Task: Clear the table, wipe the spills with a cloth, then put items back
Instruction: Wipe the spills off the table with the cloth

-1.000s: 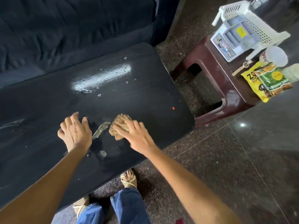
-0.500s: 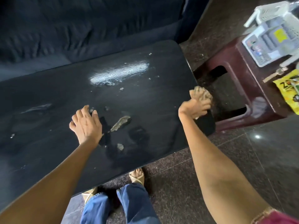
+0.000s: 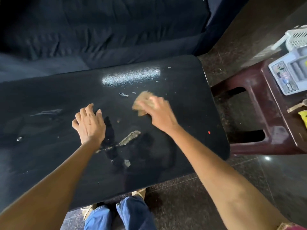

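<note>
The right hand (image 3: 159, 113) has come back from the tabletop (image 3: 49, 100) edge, its grip clamped on the cloth (image 3: 142, 102), now beside fresh droplets (image 3: 123, 94); wiping continues. The left hand (image 3: 89, 123) rests flat, fingers apart.

The black table (image 3: 49, 100) stands low before a dark sofa, its glossy top marked by a pale wet smear (image 3: 131, 76) near the far edge, small droplets (image 3: 123, 94) just short of it, and tan crumbly streaks (image 3: 130, 137) nearer the front edge. A small tan cloth (image 3: 142, 102), bunched and blurred, lies on the tabletop right of the droplets, pressed down under the right hand (image 3: 159, 113). The left hand (image 3: 89, 125) rests flat on the table, fingers spread, just left of the tan streaks.
</note>
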`<move>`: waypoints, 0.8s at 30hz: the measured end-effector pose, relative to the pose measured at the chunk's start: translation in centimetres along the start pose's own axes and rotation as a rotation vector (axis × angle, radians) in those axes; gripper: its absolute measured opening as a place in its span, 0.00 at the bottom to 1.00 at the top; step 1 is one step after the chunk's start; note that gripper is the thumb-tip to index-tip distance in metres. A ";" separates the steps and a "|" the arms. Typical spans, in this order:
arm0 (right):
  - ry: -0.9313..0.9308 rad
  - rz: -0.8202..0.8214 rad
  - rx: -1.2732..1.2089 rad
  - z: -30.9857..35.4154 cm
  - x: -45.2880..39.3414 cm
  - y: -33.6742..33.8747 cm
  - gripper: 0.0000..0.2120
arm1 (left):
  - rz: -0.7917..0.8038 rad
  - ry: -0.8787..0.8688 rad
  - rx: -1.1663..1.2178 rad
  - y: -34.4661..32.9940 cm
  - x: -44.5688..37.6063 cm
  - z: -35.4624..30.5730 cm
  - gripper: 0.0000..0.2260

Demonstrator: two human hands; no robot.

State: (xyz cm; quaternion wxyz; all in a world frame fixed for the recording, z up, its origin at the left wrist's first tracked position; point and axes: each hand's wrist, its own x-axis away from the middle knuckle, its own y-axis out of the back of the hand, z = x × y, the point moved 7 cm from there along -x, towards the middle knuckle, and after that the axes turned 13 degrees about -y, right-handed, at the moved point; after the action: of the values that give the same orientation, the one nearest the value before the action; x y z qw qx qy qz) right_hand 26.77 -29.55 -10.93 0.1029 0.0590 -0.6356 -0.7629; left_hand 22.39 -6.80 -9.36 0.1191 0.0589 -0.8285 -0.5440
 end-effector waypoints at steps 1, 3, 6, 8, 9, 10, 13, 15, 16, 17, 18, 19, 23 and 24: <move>-0.149 -0.045 -0.010 -3.3 -0.2 0.6 0.35 | -0.001 0.002 0.004 0.0 -0.2 -0.1 0.18; -0.506 -0.110 0.010 -8.8 -0.1 1.6 0.33 | -0.002 0.010 0.009 0.0 -0.7 0.2 0.18; -1.020 -0.128 -0.014 -12.8 0.1 1.3 0.35 | -0.015 0.024 0.024 0.3 -1.3 1.1 0.18; -1.215 -0.137 -0.081 -11.9 -0.5 0.6 0.37 | -0.022 0.047 0.032 0.7 -1.6 2.1 0.18; -1.261 -0.135 -0.101 -10.6 -1.0 -0.2 0.37 | -0.028 0.062 0.034 1.0 -1.8 2.7 0.18; -1.260 -0.133 -0.108 -8.4 -1.7 -0.7 0.36 | -0.036 0.082 0.036 1.4 -1.9 3.6 0.18; -0.983 -0.208 -0.030 2.2 -4.0 -1.8 0.32 | -0.077 0.146 0.054 2.7 -1.8 6.3 0.18; -0.651 -0.135 -0.051 11.3 -4.5 -3.2 0.28 | -0.091 0.171 0.058 3.3 -1.4 7.5 0.18; -0.458 -0.079 -0.043 16.1 -4.2 -4.1 0.26 | -0.096 0.184 0.060 3.5 -1.2 8.3 0.18; -0.278 0.018 -0.022 20.5 -3.6 -5.1 0.23 | -0.098 0.201 0.063 3.9 -0.9 9.1 0.18; -0.147 0.109 -0.002 23.7 -3.0 -5.7 0.21 | -0.096 0.215 0.066 4.2 -0.6 9.8 0.18; -0.046 0.161 0.033 25.8 -2.7 -6.3 0.19 | -0.095 0.222 0.066 4.6 -0.4 10.7 0.18; 0.292 0.072 -0.022 24.5 -2.7 -5.8 0.34 | -0.116 0.237 0.049 6.1 -0.1 14.2 0.18; 0.297 0.038 -0.031 23.0 -2.6 -5.3 0.34 | -0.116 0.246 0.053 6.5 0.0 15.5 0.18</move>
State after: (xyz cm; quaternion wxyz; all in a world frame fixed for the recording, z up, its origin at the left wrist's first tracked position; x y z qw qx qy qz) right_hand 23.76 -6.03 -11.99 0.2113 0.1575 -0.6023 -0.7535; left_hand 18.53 9.55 -9.30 0.1864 0.1762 -0.8169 -0.5166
